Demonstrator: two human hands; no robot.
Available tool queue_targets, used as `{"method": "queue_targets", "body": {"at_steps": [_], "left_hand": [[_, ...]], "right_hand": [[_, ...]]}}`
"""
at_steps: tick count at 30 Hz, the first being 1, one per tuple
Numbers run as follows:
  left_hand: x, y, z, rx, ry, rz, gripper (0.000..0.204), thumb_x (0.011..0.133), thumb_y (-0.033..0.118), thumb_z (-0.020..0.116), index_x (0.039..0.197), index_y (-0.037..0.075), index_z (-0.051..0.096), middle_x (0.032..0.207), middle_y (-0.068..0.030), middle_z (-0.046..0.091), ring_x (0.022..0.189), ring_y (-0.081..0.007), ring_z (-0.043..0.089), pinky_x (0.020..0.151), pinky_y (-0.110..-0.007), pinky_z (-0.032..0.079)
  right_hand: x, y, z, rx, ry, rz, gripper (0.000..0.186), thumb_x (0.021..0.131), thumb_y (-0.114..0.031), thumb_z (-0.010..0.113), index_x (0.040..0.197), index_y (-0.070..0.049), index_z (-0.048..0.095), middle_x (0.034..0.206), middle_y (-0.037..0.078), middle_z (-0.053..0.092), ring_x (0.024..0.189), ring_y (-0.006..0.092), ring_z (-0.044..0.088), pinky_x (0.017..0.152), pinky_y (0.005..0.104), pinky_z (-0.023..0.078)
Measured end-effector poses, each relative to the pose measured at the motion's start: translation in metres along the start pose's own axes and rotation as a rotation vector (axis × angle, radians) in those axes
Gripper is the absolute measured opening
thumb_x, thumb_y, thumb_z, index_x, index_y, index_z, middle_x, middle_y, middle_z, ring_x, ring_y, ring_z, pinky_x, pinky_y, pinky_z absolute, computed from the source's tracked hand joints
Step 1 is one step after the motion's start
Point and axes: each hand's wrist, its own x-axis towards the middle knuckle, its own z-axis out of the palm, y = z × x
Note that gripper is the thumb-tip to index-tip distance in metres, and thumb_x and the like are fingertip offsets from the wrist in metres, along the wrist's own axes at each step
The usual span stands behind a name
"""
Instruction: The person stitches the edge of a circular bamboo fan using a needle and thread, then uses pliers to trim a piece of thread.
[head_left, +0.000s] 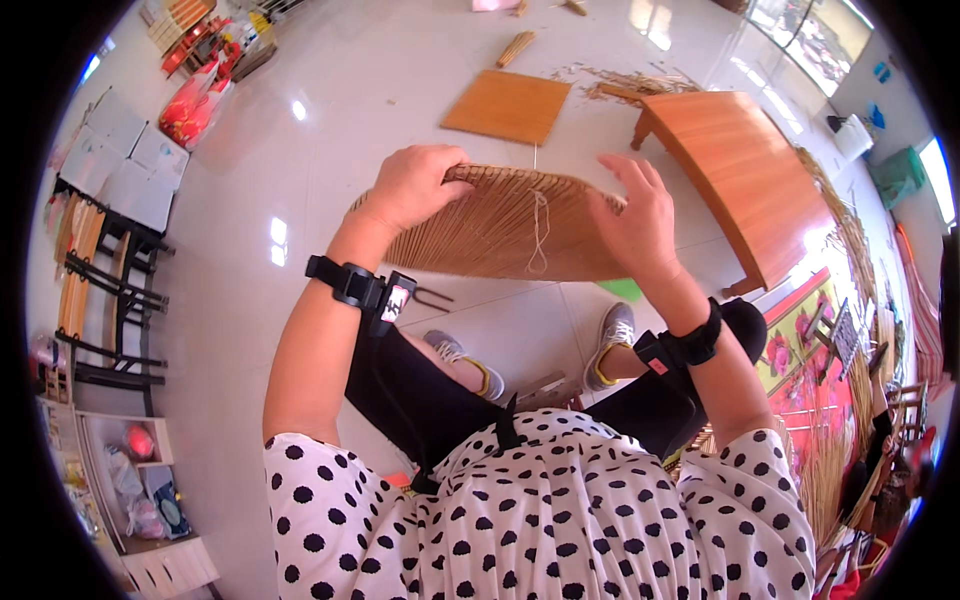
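Nearest, a seated person in a white top with black dots looks down over dark trousers and grey shoes (612, 330) on a pale tiled floor (350, 120). Both wrists carry black straps.

Held up above the knees is a woven straw mat (500, 225), tan, flat and slightly tilted, with a loose white string (539, 230) hanging down its middle. The left hand (415, 185) clamps the mat's upper left edge, fingers curled over the rim and pressed close together. The right hand (638, 215) rests on the right part, fingers slightly spread and lying along the straw; whether the fingertips pinch a strand cannot be told.

Doing this step well probably means keeping the left grip firm so the mat stays taut, while the right fingers work one strand at a time and keep the string from snagging.

Farther off on the floor lie a flat square board (508, 105), scattered straw (640, 80) and a small bundle of sticks (516, 48). A low wooden table (745, 170) stands to the right.
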Motion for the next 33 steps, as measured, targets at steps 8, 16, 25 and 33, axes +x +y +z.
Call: {"method": "queue_targets", "body": {"at_steps": [8,16,25,33], "left_hand": [[0.046,0.047,0.064,0.056,0.26,-0.382,0.025,0.079,0.03,0.069,0.089,0.008,0.064,0.084,-0.0104,0.067,0.08,-0.0313,0.064,0.068,-0.041,0.05],[0.049,0.065,0.062,-0.732,0.029,-0.253,0.04,0.084,0.031,0.066,0.111,0.002,0.062,0.093,-0.012,0.068,0.086,-0.0211,0.064,0.074,-0.033,0.05],[-0.072,-0.191,0.156,-0.326,0.013,-0.958,0.034,0.085,0.031,0.055,0.1,0.002,0.066,0.102,-0.0205,0.065,0.091,-0.0381,0.062,0.083,-0.044,0.049],[-0.233,-0.222,0.376,-0.189,-0.215,-1.193,0.043,0.083,0.04,0.057,0.092,-0.001,0.067,0.102,-0.0248,0.063,0.102,-0.0388,0.057,0.085,-0.046,0.048]], "right_hand": [[0.006,0.034,0.025,0.277,-0.231,0.47,0.023,0.081,-0.022,0.061,0.085,-0.001,0.069,0.068,0.01,0.067,0.062,0.0181,0.065,0.061,0.0291,0.051],[0.07,0.047,0.051,0.384,-0.394,0.911,0.042,0.082,-0.039,0.064,0.096,0.0,0.064,0.084,0.008,0.063,0.073,0.0214,0.066,0.056,0.0368,0.058],[0.078,0.122,0.033,-0.424,-0.485,0.375,0.042,0.086,-0.033,0.047,0.099,0.004,0.059,0.096,0.028,0.063,0.092,0.0401,0.062,0.08,0.044,0.049],[0.053,0.046,0.041,-0.263,-0.44,0.341,0.035,0.091,-0.028,0.048,0.107,0.003,0.052,0.099,0.028,0.061,0.095,0.0441,0.058,0.081,0.0467,0.044]]}}
